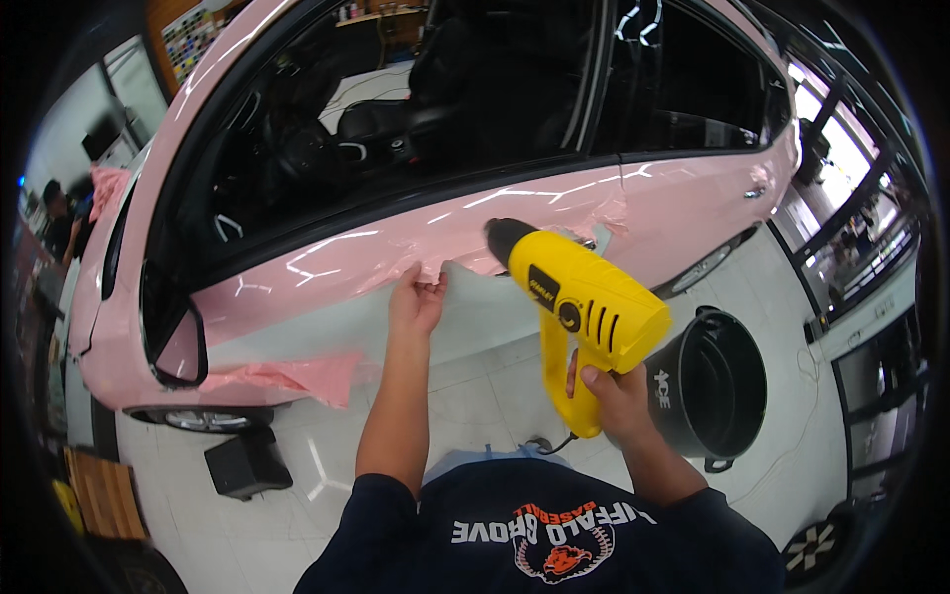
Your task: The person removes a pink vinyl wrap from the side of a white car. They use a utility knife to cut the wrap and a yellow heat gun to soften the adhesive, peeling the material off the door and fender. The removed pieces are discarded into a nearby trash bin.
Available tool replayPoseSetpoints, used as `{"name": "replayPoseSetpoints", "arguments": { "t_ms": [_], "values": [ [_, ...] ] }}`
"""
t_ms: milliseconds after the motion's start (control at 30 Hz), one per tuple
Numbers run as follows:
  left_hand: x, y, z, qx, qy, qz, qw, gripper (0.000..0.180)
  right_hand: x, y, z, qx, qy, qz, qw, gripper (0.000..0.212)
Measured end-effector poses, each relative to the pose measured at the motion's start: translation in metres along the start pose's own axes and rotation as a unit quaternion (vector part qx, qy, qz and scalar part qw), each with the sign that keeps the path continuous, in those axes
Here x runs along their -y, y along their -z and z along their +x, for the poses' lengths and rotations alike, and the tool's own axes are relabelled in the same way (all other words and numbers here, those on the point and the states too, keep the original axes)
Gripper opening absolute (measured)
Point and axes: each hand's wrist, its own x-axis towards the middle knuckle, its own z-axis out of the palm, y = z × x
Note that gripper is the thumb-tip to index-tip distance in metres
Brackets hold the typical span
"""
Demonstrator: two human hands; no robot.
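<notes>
A yellow heat gun (594,307) with a black nozzle is gripped by its handle in my right hand (616,396). Its nozzle points up and left over the pink car door (554,203). My left hand (420,297) pinches the torn lower edge of pink vinyl film (431,273) on that door. Below this edge the door's pale grey surface (327,332) lies bare. A loose pink flap of film (302,378) hangs at the door's lower front, near the side mirror (182,342). More crumpled film (612,210) sits by the door handle, partly hidden behind the heat gun.
A large black bucket (714,381) stands on the tiled floor to my right. A black box (247,463) lies near the front wheel (206,420). Thin cables run across the floor at right. Another person (61,226) is at the far left, beyond the car's front.
</notes>
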Motion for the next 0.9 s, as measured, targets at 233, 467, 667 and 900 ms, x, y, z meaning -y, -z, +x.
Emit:
{"name": "replayPoseSetpoints", "arguments": {
  "t_ms": [233,467,667,900],
  "values": [
    [0.007,0.003,-0.006,0.16,0.02,-0.062,0.985,0.025,-0.006,-0.025,-0.001,-0.048,-0.008,0.025,0.999,0.029],
    [-0.003,0.008,0.0,0.214,0.099,-0.071,0.969,0.036,-0.001,-0.03,0.0,0.005,-0.048,-0.017,0.999,0.037],
    [0.002,0.008,0.002,0.149,0.035,-0.072,0.986,0.024,-0.016,-0.001,0.014,-0.03,-0.027,0.045,0.998,0.027],
    [0.015,-0.005,-0.015,0.096,-0.043,-0.018,0.994,0.016,-0.021,0.047,0.032,0.051,-0.024,0.05,0.997,0.034]
  ]
}}
